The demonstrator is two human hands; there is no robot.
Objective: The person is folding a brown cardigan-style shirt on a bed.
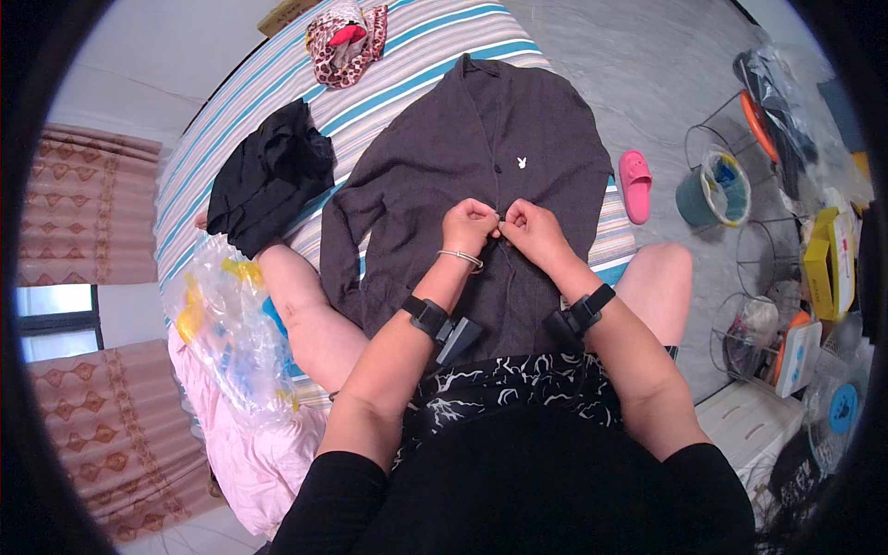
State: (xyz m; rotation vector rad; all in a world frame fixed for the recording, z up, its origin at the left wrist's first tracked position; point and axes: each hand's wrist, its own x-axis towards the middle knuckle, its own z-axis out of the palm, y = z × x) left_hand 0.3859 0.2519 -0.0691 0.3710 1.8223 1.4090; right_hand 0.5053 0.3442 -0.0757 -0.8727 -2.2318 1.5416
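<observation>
A dark grey button-front cardigan (430, 152) lies spread out on a striped bed sheet (430, 41), its collar away from me and a small white rabbit emblem on its chest. My left hand (470, 225) and my right hand (531, 229) meet at the front placket, both pinching its edge with thumb and fingers. One dark button (497, 168) shows fastened or lying on the placket just above them; whatever is between the fingertips is hidden. The cardigan's lower part reaches my lap, and one sleeve lies folded at the left.
Black cloth (274, 173) lies left of the cardigan, near clear plastic bags (232, 326) and pink fabric (257, 451). A leopard-print cloth (340, 55) sits farther up the bed. On the floor at right are a pink slipper (635, 186), a lined bin (701, 194) and wire racks.
</observation>
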